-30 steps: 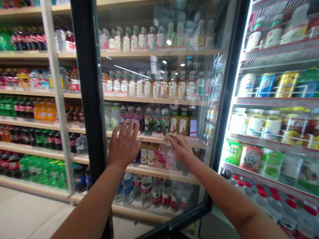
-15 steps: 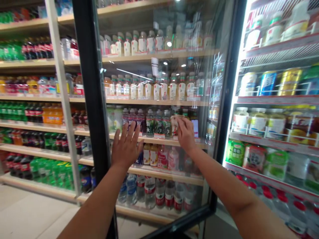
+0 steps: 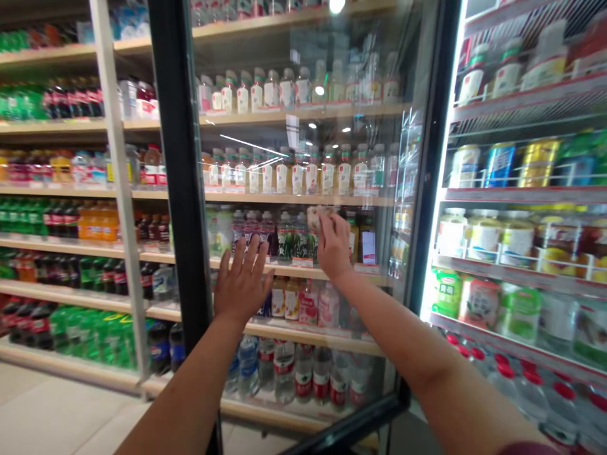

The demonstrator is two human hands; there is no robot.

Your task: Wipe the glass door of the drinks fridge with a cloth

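In front of me stands a glass door point(image 3: 303, 133) with a black frame, swung out from a lit cooler. My left hand point(image 3: 243, 278) lies flat with fingers spread against the lower left of the pane, close to the frame. Right of it, my right hand point(image 3: 334, 243) grips a pale, crumpled cloth point(image 3: 317, 217) and presses it to the glass. The fingers partly cover the cloth. Bottles show through the pane behind both hands.
The open cooler point(image 3: 516, 262) on the right holds cans, jars and bottles on wire-fronted shelves. Wooden shelves point(image 3: 66, 243) of drink bottles run along the left and behind the glass. A white post point(image 3: 116, 189) divides them. Pale floor tiles point(image 3: 61, 411) show at the lower left.
My right hand has moved left across the glass with the cloth. The left hand stays spread at nearly the same place on the pane. The view has shifted slightly.
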